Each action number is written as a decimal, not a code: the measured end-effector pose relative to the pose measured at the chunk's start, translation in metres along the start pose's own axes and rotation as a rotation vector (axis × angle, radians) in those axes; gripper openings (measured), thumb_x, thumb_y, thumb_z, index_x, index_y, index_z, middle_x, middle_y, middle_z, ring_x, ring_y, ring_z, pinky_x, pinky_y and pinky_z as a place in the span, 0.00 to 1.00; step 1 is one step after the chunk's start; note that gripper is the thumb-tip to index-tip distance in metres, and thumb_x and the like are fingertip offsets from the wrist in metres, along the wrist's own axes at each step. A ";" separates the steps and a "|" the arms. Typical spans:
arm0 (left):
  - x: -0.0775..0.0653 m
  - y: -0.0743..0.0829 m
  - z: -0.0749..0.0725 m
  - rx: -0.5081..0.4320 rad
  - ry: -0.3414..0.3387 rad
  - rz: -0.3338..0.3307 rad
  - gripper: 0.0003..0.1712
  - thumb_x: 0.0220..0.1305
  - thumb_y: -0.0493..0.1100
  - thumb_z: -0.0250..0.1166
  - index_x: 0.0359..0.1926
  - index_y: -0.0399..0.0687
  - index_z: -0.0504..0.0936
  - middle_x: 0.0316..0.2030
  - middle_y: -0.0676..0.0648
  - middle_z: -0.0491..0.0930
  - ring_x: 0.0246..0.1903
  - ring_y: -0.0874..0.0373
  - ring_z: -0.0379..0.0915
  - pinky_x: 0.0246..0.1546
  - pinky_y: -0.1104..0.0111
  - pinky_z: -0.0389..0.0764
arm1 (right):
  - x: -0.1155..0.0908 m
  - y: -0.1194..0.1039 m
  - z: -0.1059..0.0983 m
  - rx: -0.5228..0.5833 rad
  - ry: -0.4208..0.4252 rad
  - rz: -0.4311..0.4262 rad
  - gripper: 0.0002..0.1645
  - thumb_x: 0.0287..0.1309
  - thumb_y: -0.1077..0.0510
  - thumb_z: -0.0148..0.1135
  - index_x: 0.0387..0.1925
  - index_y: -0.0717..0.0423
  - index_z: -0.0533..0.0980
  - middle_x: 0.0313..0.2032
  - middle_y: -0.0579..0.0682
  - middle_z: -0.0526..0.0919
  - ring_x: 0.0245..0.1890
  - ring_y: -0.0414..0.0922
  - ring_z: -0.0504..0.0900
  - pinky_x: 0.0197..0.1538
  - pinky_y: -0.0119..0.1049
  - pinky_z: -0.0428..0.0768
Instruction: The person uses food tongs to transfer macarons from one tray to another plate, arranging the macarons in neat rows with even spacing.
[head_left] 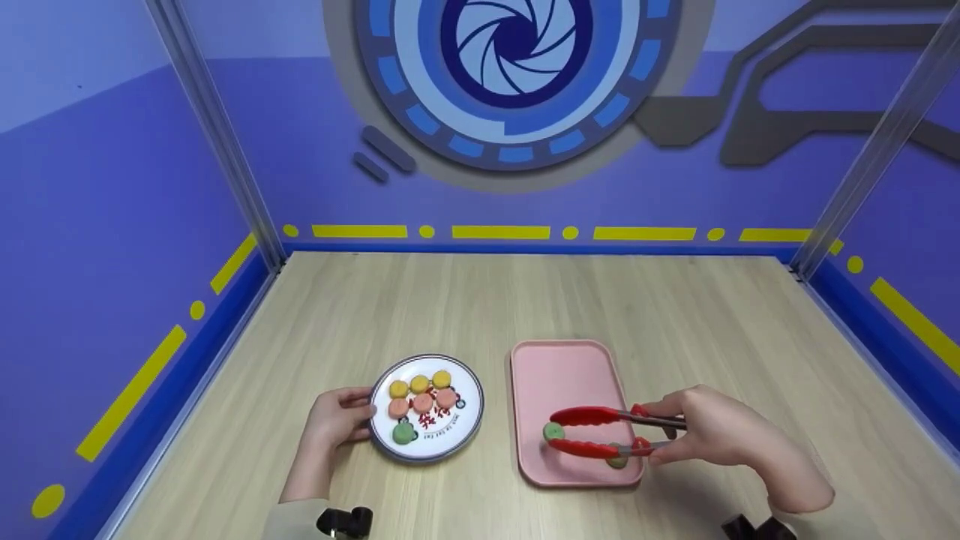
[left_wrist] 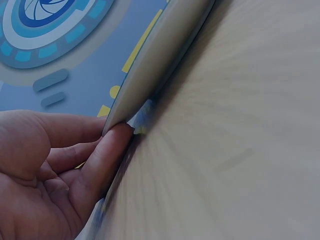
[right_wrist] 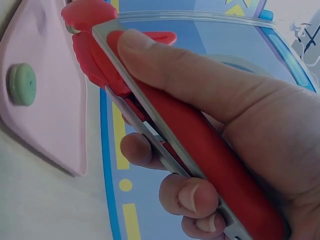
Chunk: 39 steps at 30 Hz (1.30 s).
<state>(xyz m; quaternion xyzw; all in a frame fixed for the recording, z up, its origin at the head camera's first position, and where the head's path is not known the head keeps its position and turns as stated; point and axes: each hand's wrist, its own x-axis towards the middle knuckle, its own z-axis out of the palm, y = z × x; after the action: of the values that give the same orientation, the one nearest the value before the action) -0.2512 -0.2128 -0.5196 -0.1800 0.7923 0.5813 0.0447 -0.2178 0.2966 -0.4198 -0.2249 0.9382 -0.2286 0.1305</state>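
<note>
In the head view my left hand (head_left: 335, 420) holds the left rim of a white plate (head_left: 465, 420) with a dark edge. The left wrist view shows thumb and fingers pinching the plate's rim (left_wrist: 155, 55). Three yellow macarons (head_left: 420, 384), three pink macarons (head_left: 423, 403) and a green macaron (head_left: 403, 433) lie on it. My right hand (head_left: 724, 427) grips red-tipped metal tongs (head_left: 589, 449). Between their tips is a green macaron (head_left: 553, 431), over the pink tray (head_left: 562, 367). Another green macaron (right_wrist: 23, 84) lies on the tray, partly covered by the tongs in the head view.
Plate and tray stand side by side on a light wooden table (head_left: 420, 300), with a narrow strip of tabletop between them. Blue-purple printed panels (head_left: 300, 150) and metal corner posts (head_left: 225, 142) enclose the table at the back and sides.
</note>
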 end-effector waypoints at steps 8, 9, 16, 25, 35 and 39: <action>0.000 -0.001 -0.001 -0.014 -0.007 0.010 0.24 0.67 0.29 0.64 0.63 0.30 0.77 0.54 0.31 0.82 0.34 0.59 0.83 0.30 0.67 0.90 | 0.022 -0.011 0.004 -0.030 0.017 -0.034 0.35 0.42 0.43 0.84 0.53 0.51 0.87 0.43 0.47 0.91 0.34 0.38 0.79 0.33 0.28 0.77; 0.000 -0.001 0.000 -0.015 -0.007 0.012 0.24 0.66 0.29 0.64 0.63 0.30 0.77 0.54 0.31 0.82 0.33 0.59 0.83 0.30 0.67 0.90 | 0.025 -0.013 0.004 -0.037 0.019 -0.046 0.35 0.42 0.43 0.84 0.53 0.52 0.86 0.44 0.48 0.91 0.34 0.37 0.79 0.34 0.28 0.77; 0.000 -0.002 0.000 -0.020 -0.020 0.031 0.24 0.66 0.28 0.64 0.63 0.28 0.77 0.54 0.30 0.82 0.33 0.60 0.83 0.28 0.67 0.89 | 0.046 -0.028 0.009 -0.043 0.031 -0.133 0.35 0.44 0.45 0.84 0.54 0.55 0.86 0.35 0.43 0.89 0.29 0.36 0.75 0.28 0.26 0.72; -0.001 0.000 -0.001 -0.019 -0.027 0.025 0.24 0.67 0.28 0.63 0.63 0.28 0.76 0.53 0.30 0.82 0.33 0.61 0.82 0.28 0.67 0.89 | 0.074 -0.042 0.021 -0.026 0.006 -0.229 0.34 0.44 0.46 0.84 0.54 0.55 0.86 0.30 0.41 0.87 0.24 0.32 0.69 0.26 0.25 0.68; 0.000 0.000 -0.001 -0.021 -0.019 0.020 0.24 0.67 0.28 0.63 0.64 0.29 0.77 0.53 0.31 0.82 0.33 0.61 0.82 0.29 0.67 0.90 | 0.101 -0.063 0.034 -0.030 -0.002 -0.230 0.34 0.44 0.43 0.84 0.54 0.50 0.86 0.31 0.40 0.89 0.19 0.32 0.68 0.23 0.25 0.66; 0.000 0.000 -0.001 -0.023 -0.026 0.025 0.24 0.67 0.28 0.63 0.63 0.28 0.76 0.54 0.30 0.82 0.34 0.61 0.82 0.28 0.67 0.90 | 0.111 -0.072 0.041 -0.052 -0.002 -0.243 0.33 0.44 0.43 0.84 0.53 0.49 0.87 0.28 0.38 0.86 0.20 0.32 0.68 0.23 0.24 0.66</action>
<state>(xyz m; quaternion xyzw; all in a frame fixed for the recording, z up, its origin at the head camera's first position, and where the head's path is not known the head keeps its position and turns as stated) -0.2510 -0.2141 -0.5191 -0.1629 0.7871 0.5932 0.0456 -0.2732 0.1712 -0.4358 -0.3404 0.9095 -0.2179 0.0968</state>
